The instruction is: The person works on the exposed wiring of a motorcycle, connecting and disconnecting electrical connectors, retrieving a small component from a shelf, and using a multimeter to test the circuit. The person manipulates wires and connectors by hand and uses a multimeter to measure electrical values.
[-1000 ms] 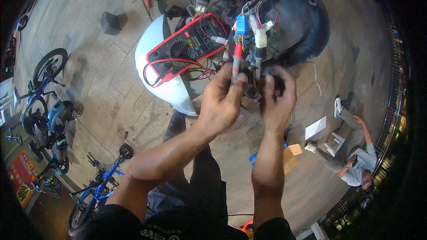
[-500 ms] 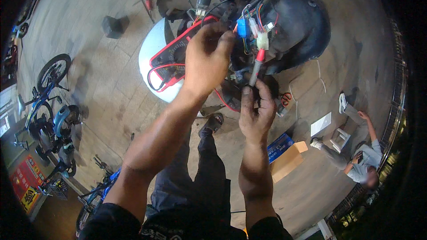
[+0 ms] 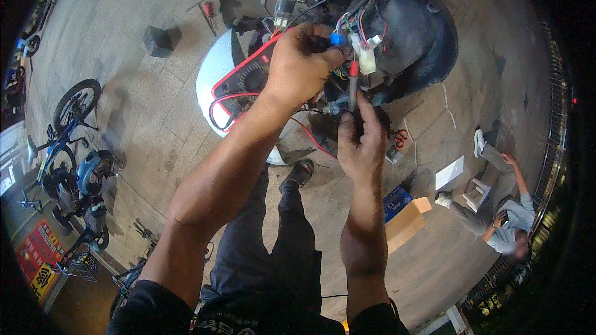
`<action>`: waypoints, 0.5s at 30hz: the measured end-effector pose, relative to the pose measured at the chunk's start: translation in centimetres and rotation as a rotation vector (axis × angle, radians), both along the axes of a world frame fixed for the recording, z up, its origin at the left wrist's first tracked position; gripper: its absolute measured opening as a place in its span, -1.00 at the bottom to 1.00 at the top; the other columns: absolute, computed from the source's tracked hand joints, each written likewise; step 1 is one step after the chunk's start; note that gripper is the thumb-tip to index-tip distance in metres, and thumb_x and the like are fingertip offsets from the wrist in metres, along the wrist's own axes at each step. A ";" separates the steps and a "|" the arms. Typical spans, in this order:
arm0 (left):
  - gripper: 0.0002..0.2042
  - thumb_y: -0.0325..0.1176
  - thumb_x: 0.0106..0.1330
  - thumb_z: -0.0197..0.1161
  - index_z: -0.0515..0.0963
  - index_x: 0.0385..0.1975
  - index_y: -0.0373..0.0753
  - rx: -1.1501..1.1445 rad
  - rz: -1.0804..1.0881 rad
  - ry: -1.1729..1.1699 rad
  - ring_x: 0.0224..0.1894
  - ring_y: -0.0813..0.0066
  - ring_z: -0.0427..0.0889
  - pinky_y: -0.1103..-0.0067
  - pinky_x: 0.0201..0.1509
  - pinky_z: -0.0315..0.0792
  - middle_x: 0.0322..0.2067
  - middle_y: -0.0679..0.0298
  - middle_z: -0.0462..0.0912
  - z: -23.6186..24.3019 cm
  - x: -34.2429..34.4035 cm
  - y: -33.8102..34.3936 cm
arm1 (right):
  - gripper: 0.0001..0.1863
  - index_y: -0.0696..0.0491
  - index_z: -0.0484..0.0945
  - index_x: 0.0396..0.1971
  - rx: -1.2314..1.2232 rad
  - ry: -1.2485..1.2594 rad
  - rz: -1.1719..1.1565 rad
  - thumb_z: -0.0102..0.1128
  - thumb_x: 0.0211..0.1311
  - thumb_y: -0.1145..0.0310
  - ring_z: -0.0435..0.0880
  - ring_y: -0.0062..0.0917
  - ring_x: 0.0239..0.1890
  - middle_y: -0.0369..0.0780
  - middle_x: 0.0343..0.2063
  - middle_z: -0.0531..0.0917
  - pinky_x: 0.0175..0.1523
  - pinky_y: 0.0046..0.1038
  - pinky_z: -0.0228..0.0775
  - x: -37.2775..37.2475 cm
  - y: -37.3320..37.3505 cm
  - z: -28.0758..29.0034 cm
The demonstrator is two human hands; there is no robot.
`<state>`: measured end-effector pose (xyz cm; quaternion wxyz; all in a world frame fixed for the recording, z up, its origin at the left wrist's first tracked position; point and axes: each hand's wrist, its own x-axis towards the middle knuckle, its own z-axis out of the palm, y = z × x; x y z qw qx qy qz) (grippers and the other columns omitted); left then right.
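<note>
My left hand (image 3: 301, 68) is closed, thumb and fingers pinching at the blue wire connector (image 3: 337, 39), whose lower part the thumb covers. In my right hand (image 3: 362, 139) is a slim grey test probe (image 3: 353, 87) with a red tip, pointing up. That tip sits beside a white plastic connector (image 3: 367, 62) on a bundle of coloured wires; whether it touches is unclear. A red-rimmed multimeter (image 3: 248, 77) lies beyond my left forearm on a white curved panel (image 3: 208, 80). Its red lead (image 3: 310, 136) runs toward my right hand.
A dark vehicle body shell (image 3: 422, 31) surrounds the wiring. Orange-handled scissors (image 3: 401, 139) and an open cardboard box (image 3: 406, 226) lie to the right. Farther right a person (image 3: 512, 232) sits by a white stool (image 3: 475, 194). Several bicycles (image 3: 62, 155) stand at left; a screwdriver (image 3: 208, 11) lies far left.
My left hand has shifted right and its thumb now overlaps the blue connector. The probe has moved slightly left and up, off the white connector's lower end to its left side.
</note>
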<state>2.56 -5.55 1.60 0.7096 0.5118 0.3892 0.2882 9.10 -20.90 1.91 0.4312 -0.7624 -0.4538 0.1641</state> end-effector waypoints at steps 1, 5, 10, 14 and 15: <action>-0.75 -0.49 0.04 0.36 0.54 -0.27 -0.40 -0.030 -0.004 -0.034 -0.38 0.60 0.57 0.65 -0.26 0.44 -0.42 0.23 0.65 0.1 -0.2 0.1 | -0.52 0.20 0.37 0.10 -0.059 0.036 0.010 0.03 0.12 0.50 0.64 -0.15 -0.18 0.06 -0.18 0.59 -0.10 -0.32 0.47 0.3 -0.1 0.2; -0.79 -0.46 0.14 0.32 0.54 -0.23 -0.32 -0.161 -0.090 -0.093 -0.42 0.67 0.54 0.71 -0.36 0.43 -0.41 0.35 0.61 0.5 -1.0 0.6 | -0.48 0.19 0.33 0.15 -0.073 0.169 0.008 0.02 0.11 0.50 0.56 -0.09 -0.01 0.10 -0.04 0.52 0.07 -0.30 0.40 0.8 0.0 0.0; -0.71 -0.47 0.15 0.30 0.52 -0.11 -0.34 -0.242 -0.185 -0.108 -0.42 0.64 0.54 0.69 -0.33 0.44 -0.39 0.34 0.61 0.4 -1.3 1.8 | -0.45 0.19 0.29 0.19 -0.021 0.114 0.023 0.00 0.12 0.50 0.52 -0.08 0.05 0.09 0.04 0.47 0.11 -0.30 0.37 1.7 0.0 -0.9; -0.60 -0.37 0.09 0.38 0.54 -0.06 -0.37 -0.276 -0.230 -0.094 -0.39 0.55 0.56 0.65 -0.26 0.46 -0.36 0.25 0.63 0.4 -1.4 2.2 | -0.46 0.16 0.29 0.19 -0.077 0.188 -0.018 -0.02 0.14 0.50 0.51 -0.10 0.08 0.07 0.06 0.47 0.12 -0.31 0.36 2.3 -0.3 -1.0; -0.61 -0.39 0.09 0.37 0.55 -0.07 -0.37 -0.261 -0.232 -0.078 -0.39 0.54 0.56 0.64 -0.26 0.46 -0.35 0.24 0.63 0.4 -1.4 2.2 | -0.46 0.15 0.29 0.20 -0.084 0.198 -0.024 -0.02 0.15 0.50 0.51 -0.12 0.08 0.06 0.06 0.47 0.12 -0.31 0.35 2.4 -0.3 -1.0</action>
